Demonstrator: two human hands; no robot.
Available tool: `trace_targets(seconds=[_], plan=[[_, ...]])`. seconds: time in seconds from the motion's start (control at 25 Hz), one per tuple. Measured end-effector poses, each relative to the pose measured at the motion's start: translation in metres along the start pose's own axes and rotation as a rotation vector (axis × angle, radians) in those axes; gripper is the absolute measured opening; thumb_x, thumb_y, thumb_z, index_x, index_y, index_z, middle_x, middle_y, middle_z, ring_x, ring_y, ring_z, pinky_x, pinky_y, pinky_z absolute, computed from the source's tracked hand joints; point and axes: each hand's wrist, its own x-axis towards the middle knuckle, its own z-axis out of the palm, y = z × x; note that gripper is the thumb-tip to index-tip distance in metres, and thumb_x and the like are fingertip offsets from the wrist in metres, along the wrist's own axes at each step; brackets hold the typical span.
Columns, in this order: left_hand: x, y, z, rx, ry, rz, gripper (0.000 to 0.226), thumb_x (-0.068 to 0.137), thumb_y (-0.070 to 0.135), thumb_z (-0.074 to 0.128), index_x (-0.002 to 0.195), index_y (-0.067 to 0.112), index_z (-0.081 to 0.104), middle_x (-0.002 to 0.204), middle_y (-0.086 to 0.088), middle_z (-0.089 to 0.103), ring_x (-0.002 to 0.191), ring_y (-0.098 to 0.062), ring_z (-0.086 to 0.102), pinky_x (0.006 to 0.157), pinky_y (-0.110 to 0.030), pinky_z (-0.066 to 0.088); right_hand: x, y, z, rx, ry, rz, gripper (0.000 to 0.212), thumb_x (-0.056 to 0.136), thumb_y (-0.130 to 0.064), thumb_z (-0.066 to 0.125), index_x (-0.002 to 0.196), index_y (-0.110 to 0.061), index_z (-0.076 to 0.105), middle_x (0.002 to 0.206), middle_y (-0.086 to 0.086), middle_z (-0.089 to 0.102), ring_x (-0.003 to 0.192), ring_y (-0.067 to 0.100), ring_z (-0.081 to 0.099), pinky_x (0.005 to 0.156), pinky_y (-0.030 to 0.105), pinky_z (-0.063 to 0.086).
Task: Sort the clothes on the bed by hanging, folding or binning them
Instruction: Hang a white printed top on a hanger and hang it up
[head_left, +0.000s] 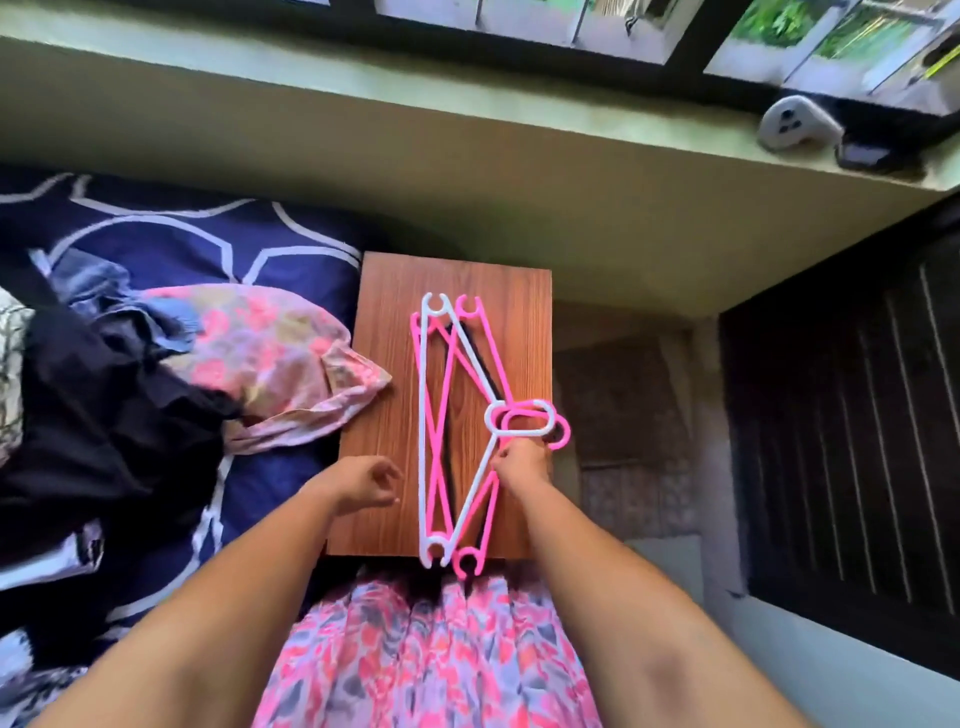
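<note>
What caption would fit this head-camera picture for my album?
Right hand grips a white hanger atop pink hangers on a wooden table beside piled clothes.

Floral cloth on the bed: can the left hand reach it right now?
Probably yes. The left hand hovers empty over the table; the floral cloth lies bare at the table's left edge, nothing between. The right hand holds the white hanger.

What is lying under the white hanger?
Pink hangers, on the wooden table. The white hanger and the right hand cover parts of them, so their number is unclear.
</note>
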Motion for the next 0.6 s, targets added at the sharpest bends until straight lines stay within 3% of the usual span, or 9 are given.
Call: trace_targets(seconds=[0.16,0.32,0.4,0.48,0.6], plan=[[0.010,-0.020,0.004,-0.036,-0.035,0.001,0.035,0.078,0.025,0.077,0.110,0.018,0.066,0.100,0.001,0.069,0.083,-0.009,0.059,0.082,-0.021,0.046,0.015,-0.012,0.029,0.162,-0.049,0.161,0.030,0.088,-0.022,0.066,0.107,0.001,0.067,0.106,0.017,0.068,0.099,0.032,0.065,0.077,0.030,0.049],[0.009,-0.032,0.002,-0.055,-0.047,-0.004,0.032,0.076,0.024,0.078,0.106,0.022,0.067,0.088,0.008,0.066,0.078,-0.006,0.059,0.080,-0.020,0.046,0.017,-0.018,0.043,0.264,-0.041,0.295,0.030,0.091,-0.015,0.062,0.115,0.002,0.062,0.111,0.017,0.066,0.101,0.033,0.064,0.068,0.028,0.044],[0.002,-0.033,-0.006,-0.037,-0.050,0.008,0.029,0.076,0.024,0.078,0.103,0.025,0.067,0.084,0.013,0.062,0.077,-0.005,0.058,0.081,-0.021,0.046,0.014,-0.021,0.039,0.302,-0.052,0.311,0.030,0.090,-0.014,0.062,0.115,0.003,0.062,0.107,0.019,0.066,0.092,0.034,0.066,0.069,0.029,0.051],[-0.005,-0.032,-0.018,0.007,-0.065,0.027,0.029,0.077,0.024,0.076,0.104,0.026,0.067,0.083,0.013,0.061,0.081,-0.007,0.058,0.083,-0.024,0.047,0.006,-0.028,0.026,0.347,-0.088,0.323,0.029,0.086,-0.013,0.067,0.109,0.003,0.064,0.097,0.019,0.066,0.071,0.031,0.065,0.064,0.037,0.058],[-0.019,-0.027,-0.035,0.088,-0.057,0.057,0.034,0.079,0.025,0.073,0.112,0.024,0.066,0.090,0.009,0.061,0.086,-0.007,0.056,0.080,-0.022,0.044,-0.007,-0.041,-0.002,0.165,-0.099,0.218,0.029,0.089,-0.024,0.066,0.107,-0.001,0.065,0.098,0.016,0.067,0.073,0.027,0.063,0.051,0.027,0.047]])
